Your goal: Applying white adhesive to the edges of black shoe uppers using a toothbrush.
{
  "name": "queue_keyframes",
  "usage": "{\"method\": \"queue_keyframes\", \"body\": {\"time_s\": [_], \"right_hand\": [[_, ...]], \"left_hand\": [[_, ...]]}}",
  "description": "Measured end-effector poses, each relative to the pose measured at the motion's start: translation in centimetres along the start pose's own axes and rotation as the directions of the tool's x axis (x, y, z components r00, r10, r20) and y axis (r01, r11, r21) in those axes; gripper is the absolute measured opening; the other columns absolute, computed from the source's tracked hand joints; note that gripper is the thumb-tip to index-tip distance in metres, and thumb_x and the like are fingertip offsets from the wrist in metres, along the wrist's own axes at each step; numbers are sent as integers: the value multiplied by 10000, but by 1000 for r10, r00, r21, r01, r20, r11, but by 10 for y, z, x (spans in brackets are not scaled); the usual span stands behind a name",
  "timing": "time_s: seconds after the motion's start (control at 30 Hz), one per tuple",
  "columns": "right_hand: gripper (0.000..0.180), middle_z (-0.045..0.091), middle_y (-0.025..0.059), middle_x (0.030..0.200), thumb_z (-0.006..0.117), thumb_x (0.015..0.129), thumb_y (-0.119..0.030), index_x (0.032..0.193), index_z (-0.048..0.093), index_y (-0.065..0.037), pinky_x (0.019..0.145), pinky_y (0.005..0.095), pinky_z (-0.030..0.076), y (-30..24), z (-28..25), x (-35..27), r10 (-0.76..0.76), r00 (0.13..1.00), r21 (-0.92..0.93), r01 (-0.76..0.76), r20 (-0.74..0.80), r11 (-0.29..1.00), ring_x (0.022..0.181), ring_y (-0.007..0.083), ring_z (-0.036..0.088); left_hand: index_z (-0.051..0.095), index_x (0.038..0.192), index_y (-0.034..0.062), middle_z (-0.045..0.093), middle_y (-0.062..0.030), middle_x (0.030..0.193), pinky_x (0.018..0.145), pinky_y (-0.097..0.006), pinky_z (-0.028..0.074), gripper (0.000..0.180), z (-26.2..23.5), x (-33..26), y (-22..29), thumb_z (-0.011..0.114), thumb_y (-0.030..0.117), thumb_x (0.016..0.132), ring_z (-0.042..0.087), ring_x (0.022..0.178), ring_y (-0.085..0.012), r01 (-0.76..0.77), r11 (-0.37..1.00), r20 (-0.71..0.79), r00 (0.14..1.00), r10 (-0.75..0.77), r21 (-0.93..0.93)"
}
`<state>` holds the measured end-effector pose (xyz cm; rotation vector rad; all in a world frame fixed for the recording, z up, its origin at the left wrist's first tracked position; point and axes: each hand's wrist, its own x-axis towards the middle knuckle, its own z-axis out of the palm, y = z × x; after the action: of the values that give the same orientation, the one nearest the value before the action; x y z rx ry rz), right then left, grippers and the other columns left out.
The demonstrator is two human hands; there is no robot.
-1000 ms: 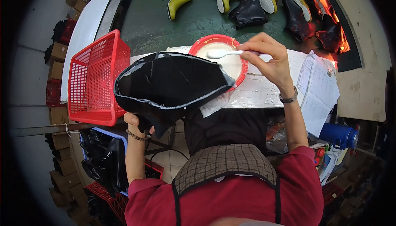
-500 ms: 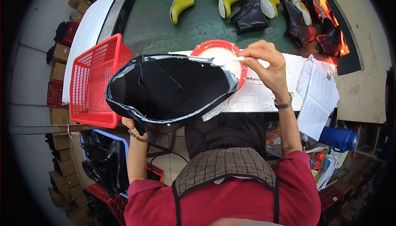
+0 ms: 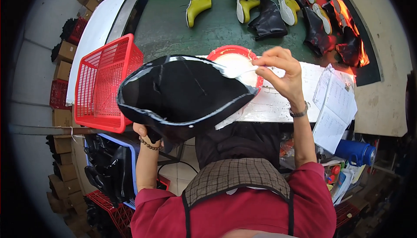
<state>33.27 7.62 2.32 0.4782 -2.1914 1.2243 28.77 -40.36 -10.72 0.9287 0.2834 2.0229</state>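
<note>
A large black boot upper point(image 3: 182, 92) is held up before me, its opening edged with a white-smeared rim and its dark inside facing up. My left hand point(image 3: 141, 130) grips it from below at its lower left; most of those fingers are hidden behind the upper. Between thumb and fingers of my right hand point(image 3: 283, 72) is a pale brush point(image 3: 236, 71), its white-coated head at the upper's far right edge. Just behind lies a red basin point(image 3: 230, 48) of white paste-like liquid, partly covered by the upper and the brush.
A red plastic basket point(image 3: 104, 79) stands at left. Yellow ankle boots point(image 3: 199, 10) and black boots point(image 3: 267, 21) lie on the green belt point(image 3: 173, 34), some under an orange glow. Papers point(image 3: 334, 105) hang over the white table's right edge. A blue crate point(image 3: 132, 151) holds black boots.
The upper has tilted and shifted slightly right, its right end now more pointed. The brush has moved a little down along the edge. The whole view has shifted slightly.
</note>
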Motion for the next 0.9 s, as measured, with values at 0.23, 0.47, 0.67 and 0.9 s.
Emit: {"method": "queue_keyframes", "body": {"time_s": [0.23, 0.47, 0.67, 0.9], "right_hand": [[136, 713, -15, 820, 827, 824, -143, 957, 817, -112, 816, 284, 357, -7, 0, 16, -44, 997, -37, 46, 68, 998, 763, 98, 621], [134, 698, -13, 813, 838, 810, -152, 939, 818, -120, 840, 286, 358, -7, 2, 20, -72, 997, -43, 74, 34, 996, 769, 108, 618], [124, 704, -16, 836, 825, 817, -146, 939, 816, -125, 845, 302, 357, -10, -4, 14, -38, 999, -44, 39, 32, 998, 751, 113, 608], [106, 699, -26, 809, 828, 830, -172, 927, 820, -131, 785, 296, 317, -16, -3, 40, -139, 977, -51, 149, 162, 988, 688, 83, 558]], "left_hand": [[461, 1405, -163, 629, -346, 1265, 885, -565, 568, 792, 82, 101, -35, 815, 60, 732, 689, 1013, -458, -281, 906, -433, 807, 401, 316], [467, 1398, -161, 635, -342, 1245, 811, -554, 572, 781, 79, 98, -33, 807, 64, 732, 693, 943, -450, -104, 980, -466, 868, 172, 169], [472, 1392, -159, 640, -339, 1228, 747, -544, 575, 771, 76, 98, -24, 801, 67, 732, 697, 883, -444, 45, 998, -472, 881, -14, 53], [478, 1385, -157, 646, -335, 1208, 673, -532, 579, 760, 70, 110, -33, 793, 70, 732, 701, 813, -437, 243, 964, -444, 856, -264, -104]]}}
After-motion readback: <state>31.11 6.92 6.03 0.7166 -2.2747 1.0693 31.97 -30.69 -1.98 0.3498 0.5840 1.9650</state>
